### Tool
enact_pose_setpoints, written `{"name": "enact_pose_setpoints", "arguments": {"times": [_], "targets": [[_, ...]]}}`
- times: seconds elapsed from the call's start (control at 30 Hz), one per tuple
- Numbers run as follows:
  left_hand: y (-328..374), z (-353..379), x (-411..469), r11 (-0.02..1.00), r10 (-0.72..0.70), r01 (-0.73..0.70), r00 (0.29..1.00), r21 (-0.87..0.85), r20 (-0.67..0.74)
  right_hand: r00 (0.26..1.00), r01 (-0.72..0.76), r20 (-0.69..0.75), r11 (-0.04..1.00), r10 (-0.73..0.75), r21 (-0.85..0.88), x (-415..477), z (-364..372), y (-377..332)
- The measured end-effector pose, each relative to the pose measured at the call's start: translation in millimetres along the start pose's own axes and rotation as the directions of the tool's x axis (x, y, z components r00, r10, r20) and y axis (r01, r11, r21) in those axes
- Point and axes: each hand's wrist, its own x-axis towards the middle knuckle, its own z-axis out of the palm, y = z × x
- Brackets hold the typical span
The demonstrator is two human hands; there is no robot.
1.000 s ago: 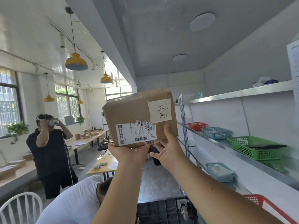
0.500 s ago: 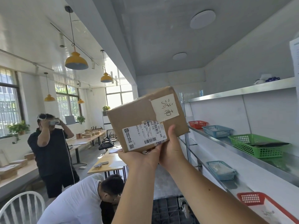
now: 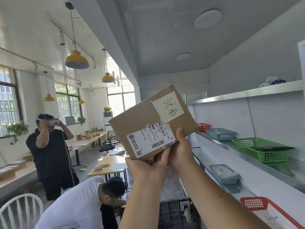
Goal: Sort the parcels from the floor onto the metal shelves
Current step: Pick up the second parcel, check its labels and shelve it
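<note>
I hold a brown cardboard parcel up at head height, tilted with its right end raised. It bears a white shipping label and a pale handwritten note. My left hand grips its lower edge from below. My right hand grips the same edge beside it, thumb up on the labelled face. The metal shelves run along the wall on the right, the parcel's right end close to their upright post.
On the shelves stand a green basket, blue baskets and red baskets. A person in white bends low ahead of me; another in black stands at left. A wheeled cart is below.
The parcel has moved right toward the shelves and tilted more, its right end rising. My two hands have closed together under its lower edge.
</note>
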Motion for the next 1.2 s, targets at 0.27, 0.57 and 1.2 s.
{"name": "enact_pose_setpoints", "arguments": {"times": [0.27,0.57,1.2], "targets": [[5,-27,5,0.939,0.089,-0.051,0.991,0.342,-0.098,0.995,0.049,-0.077,0.995,-0.056,-0.085,5,-6,-19],[54,-42,21,0.819,0.124,-0.043,0.987,0.572,-0.103,0.986,0.036,-0.159,0.993,-0.054,-0.113,13,0,-42],[131,50,19,0.058,-0.135,-0.504,0.851,0.862,0.507,0.998,0.02,-0.051,0.917,-0.044,-0.399,36,45,-104]]}}
